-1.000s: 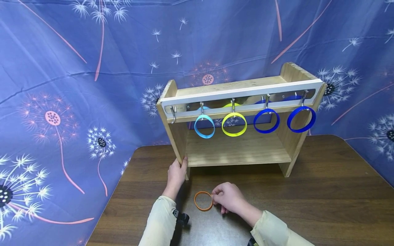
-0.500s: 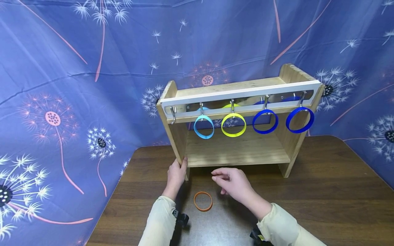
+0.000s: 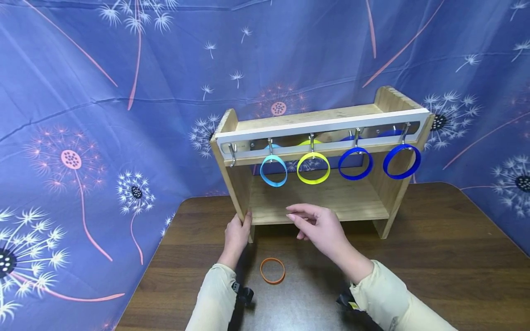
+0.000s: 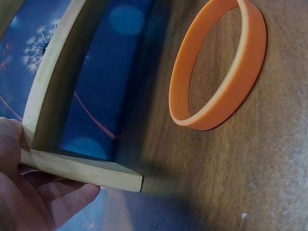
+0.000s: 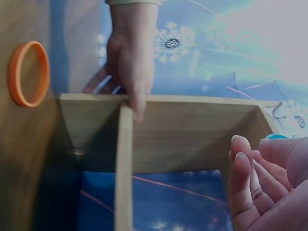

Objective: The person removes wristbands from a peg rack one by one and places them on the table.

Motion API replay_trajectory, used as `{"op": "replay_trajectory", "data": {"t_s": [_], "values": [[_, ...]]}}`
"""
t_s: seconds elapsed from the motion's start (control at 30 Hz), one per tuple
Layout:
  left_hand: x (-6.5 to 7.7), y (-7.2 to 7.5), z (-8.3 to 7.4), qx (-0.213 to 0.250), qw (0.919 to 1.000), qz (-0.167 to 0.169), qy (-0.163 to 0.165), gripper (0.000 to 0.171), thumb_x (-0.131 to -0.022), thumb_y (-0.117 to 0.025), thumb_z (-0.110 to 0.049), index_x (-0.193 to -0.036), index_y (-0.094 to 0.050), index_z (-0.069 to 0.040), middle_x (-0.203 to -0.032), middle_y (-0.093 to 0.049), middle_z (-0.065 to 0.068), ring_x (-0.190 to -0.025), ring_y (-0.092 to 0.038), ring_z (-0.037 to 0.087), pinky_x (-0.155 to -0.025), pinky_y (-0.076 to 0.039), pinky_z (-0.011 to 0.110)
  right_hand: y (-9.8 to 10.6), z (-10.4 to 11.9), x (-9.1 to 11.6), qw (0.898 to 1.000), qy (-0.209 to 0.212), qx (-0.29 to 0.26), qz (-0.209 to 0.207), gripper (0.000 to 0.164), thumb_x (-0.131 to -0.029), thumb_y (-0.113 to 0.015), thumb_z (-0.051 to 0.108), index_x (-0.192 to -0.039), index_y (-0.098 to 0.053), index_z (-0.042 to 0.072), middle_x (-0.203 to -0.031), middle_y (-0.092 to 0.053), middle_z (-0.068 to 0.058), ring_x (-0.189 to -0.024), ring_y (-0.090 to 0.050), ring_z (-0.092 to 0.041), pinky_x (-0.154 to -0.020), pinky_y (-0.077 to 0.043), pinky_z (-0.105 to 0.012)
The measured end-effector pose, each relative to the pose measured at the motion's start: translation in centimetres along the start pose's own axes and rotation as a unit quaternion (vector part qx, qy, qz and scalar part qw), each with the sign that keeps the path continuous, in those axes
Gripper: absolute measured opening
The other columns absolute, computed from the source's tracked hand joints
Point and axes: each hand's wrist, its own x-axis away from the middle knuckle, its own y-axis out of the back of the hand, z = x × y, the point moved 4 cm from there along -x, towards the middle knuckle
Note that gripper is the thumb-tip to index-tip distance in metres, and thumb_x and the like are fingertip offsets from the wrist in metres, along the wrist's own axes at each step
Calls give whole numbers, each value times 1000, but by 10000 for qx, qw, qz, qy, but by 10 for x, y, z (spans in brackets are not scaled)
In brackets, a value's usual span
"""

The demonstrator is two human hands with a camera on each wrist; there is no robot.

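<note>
My left hand point(image 3: 238, 233) grips the lower left side panel of a wooden shelf rack point(image 3: 320, 212), thumb on the front edge, fingers on the outer side in the left wrist view. My right hand point(image 3: 325, 227) is raised before the lower shelf board, fingers loosely bent, thumb and fingertips apart with nothing between them. An orange silicone wristband point(image 3: 273, 271) lies on the table below both hands; the left wrist view shows the same orange band point(image 4: 219, 65) up close. From the rack's front hooks hang a light blue band point(image 3: 274, 171), a yellow band point(image 3: 313, 168) and two dark blue bands point(image 3: 356, 163).
The leftmost metal hook point(image 3: 233, 154) on the white rail point(image 3: 323, 127) carries no band. The rack stands on a brown wooden table point(image 3: 451, 257), in front of a blue dandelion-print cloth point(image 3: 165, 59). Wrist cameras are strapped below both sleeves.
My right hand has left the orange wristband and risen up and away toward the front of the rack. The band stays on the table. My left hand keeps its grip on the panel.
</note>
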Motion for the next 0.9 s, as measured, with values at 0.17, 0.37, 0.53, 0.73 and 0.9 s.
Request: {"op": "replay_trajectory", "data": {"t_s": [0.17,0.37,0.53,0.73,0.9], "values": [[0,0,0,-3,10000,3,-2,32,-99,-52,-38,-79,-57,-14,-67,-57,6,-69,-57,31,-67,-47,49,7,13,-5,9994,272,-79,-213,21,-92,-69,20,-111,-71,11,-91,-73,-5,-56,-63,-29,-54,-53,-35],[0,0,1,-21,10000,-5,-3,32,-99,-52,-39,-80,-57,-13,-70,-59,8,-71,-59,32,-68,-47,50,13,29,-14,9976,565,-71,-385,26,-92,-69,18,-116,-69,9,-94,-73,-6,-56,-64,-23,-56,-54,-31],[1,1,0,-36,10000,-57,30,31,-98,-53,-39,-81,-58,-13,-73,-61,9,-75,-61,36,-71,-47,52,13,37,-21,9962,703,-6,-516,29,-91,-70,16,-118,-68,7,-95,-73,-7,-55,-64,-18,-57,-54,-31],[2,1,0,-102,9999,-41,4,31,-99,-52,-38,-80,-58,-13,-70,-59,9,-72,-60,35,-69,-47,51,11,41,-27,9951,724,-121,-655,32,-91,-69,11,-122,-66,2,-98,-73,-12,-55,-66,-26,-55,-55,-30],[2,1,-1,-107,9999,-64,-24,30,-98,-52,-38,-81,-59,-13,-68,-57,8,-71,-59,34,-69,-47,51,12,44,-29,9940,751,-107,-793,33,-91,-69,10,-123,-65,1,-98,-73,-13,-55,-65,-24,-56,-54,-29]]}}
